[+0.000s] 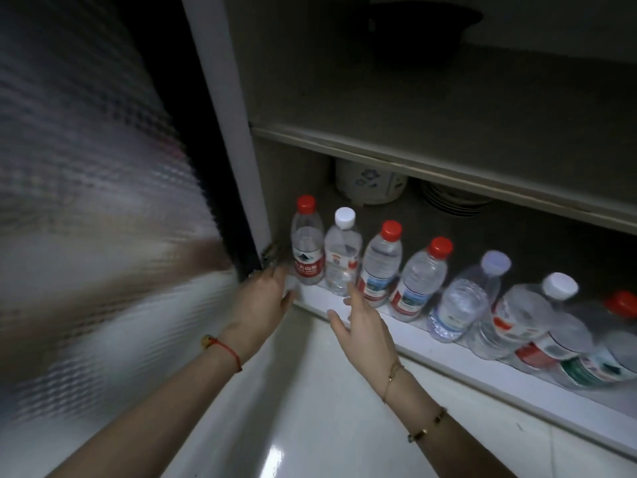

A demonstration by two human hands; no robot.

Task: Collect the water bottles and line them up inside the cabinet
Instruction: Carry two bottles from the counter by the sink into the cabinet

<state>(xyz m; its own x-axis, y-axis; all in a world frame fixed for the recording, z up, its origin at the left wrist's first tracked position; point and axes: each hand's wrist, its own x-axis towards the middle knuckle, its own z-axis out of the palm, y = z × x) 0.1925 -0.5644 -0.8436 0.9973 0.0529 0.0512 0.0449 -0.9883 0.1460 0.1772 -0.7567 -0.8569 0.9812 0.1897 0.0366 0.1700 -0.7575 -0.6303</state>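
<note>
- The cabinet stands open, its ribbed glass door swung out to the left.
- Along the front edge of the bottom shelf stands a row of water bottles, upright and close side by side.
- From the shelf's left corner: a red-capped bottle, a white-capped bottle, then two more red-capped bottles and.
- Further right come two pale-capped bottles and, and another red-capped one near the picture's edge, blurred.
- The left hand reaches toward the shelf's left front corner, fingers spread, gripping nothing; the tips are just beside the first bottle's base.
- The right hand hovers at the shelf's front edge before the second and third bottles, fingers straight and loosely apart, holding nothing.
- At the back of the shelf sit a white pot with blue marks and a stack of plates.
- On the upper shelf rests a dark bowl.
</note>
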